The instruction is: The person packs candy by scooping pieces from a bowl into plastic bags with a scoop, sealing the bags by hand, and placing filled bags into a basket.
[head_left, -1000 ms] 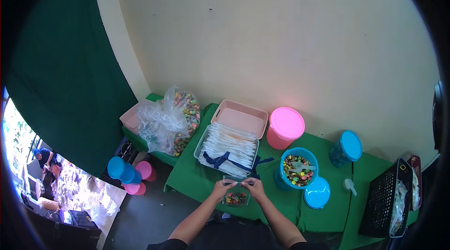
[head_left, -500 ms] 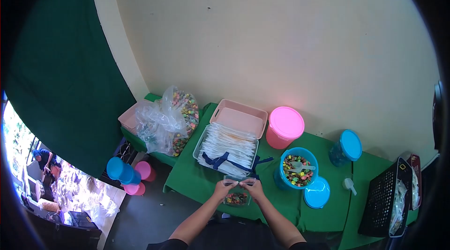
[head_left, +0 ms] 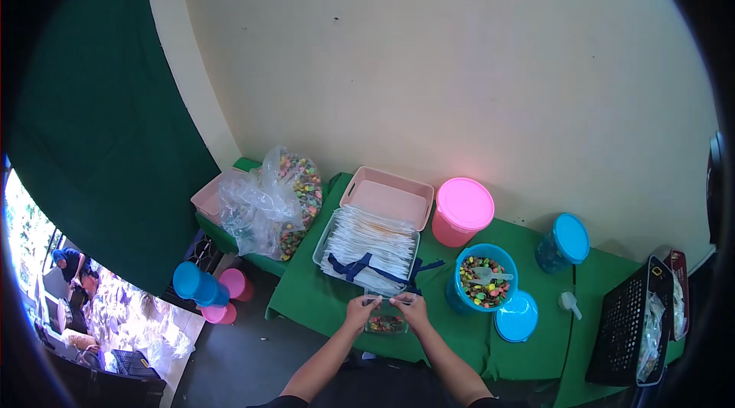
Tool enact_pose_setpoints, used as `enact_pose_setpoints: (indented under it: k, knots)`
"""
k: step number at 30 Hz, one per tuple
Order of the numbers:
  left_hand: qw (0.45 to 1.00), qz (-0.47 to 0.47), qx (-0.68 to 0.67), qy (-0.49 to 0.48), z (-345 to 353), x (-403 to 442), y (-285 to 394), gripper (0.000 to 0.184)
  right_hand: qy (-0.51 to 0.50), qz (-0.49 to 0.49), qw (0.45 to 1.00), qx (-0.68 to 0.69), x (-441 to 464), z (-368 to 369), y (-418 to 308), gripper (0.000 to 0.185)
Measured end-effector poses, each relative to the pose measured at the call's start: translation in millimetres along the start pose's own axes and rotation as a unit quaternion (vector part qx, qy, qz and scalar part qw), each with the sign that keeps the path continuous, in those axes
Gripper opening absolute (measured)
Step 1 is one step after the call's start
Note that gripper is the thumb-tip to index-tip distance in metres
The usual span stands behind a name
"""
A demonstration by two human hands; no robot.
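Note:
Both hands meet at the near edge of the green-covered table. My left hand (head_left: 362, 310) and my right hand (head_left: 410, 308) pinch a small clear plastic piece (head_left: 381, 299) between them, one at each side. Just below it sits a clear container (head_left: 385, 324) with colourful pieces inside. Beyond my hands stands a tray (head_left: 319, 252) filled with white packets (head_left: 371, 239), with a dark blue strap (head_left: 360, 264) across them. To the right, an open blue tub (head_left: 452, 293) holds more colourful pieces and a clear scoop (head_left: 490, 275).
Around the table (head_left: 436, 339) are an empty pink tray (head_left: 390, 192), a pink lidded tub (head_left: 464, 209), a blue lid (head_left: 517, 316), a blue lidded tub (head_left: 564, 243), a white scoop (head_left: 570, 304), a black basket (head_left: 624, 324) and plastic bags (head_left: 264, 205). A person (head_left: 73, 264) is at far left.
The view has shifted slightly, so the table items appear a little lower. My hands stay together on the clear piece, with small changes in the fingers and in its tilt.

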State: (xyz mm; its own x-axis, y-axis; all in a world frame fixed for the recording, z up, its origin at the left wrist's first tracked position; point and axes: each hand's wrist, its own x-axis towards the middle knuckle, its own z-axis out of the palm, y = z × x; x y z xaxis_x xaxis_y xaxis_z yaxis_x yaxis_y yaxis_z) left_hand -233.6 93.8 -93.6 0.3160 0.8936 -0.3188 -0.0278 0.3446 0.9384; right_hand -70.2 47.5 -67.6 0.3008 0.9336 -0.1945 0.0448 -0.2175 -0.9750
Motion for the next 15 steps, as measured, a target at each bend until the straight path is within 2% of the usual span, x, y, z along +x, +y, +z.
enact_pose_setpoints:
  k: [2,9,11,15]
  knots:
    - [0.999,-0.009,-0.033,0.032,2,-2,3,0.025,0.008,-0.005,1.0,-0.011,1,-1,-3,0.017]
    - [0.991,-0.05,-0.114,0.053,0,1,3,0.026,0.041,-0.052,0.995,-0.078,8,-4,12,0.016]
    - [0.99,-0.031,-0.122,0.058,-1,2,-1,0.024,0.032,-0.037,0.998,-0.031,9,-8,17,0.014]
    - [0.987,-0.045,-0.139,0.063,-4,6,-6,0.023,0.017,-0.01,0.999,-0.036,7,-15,12,0.014]
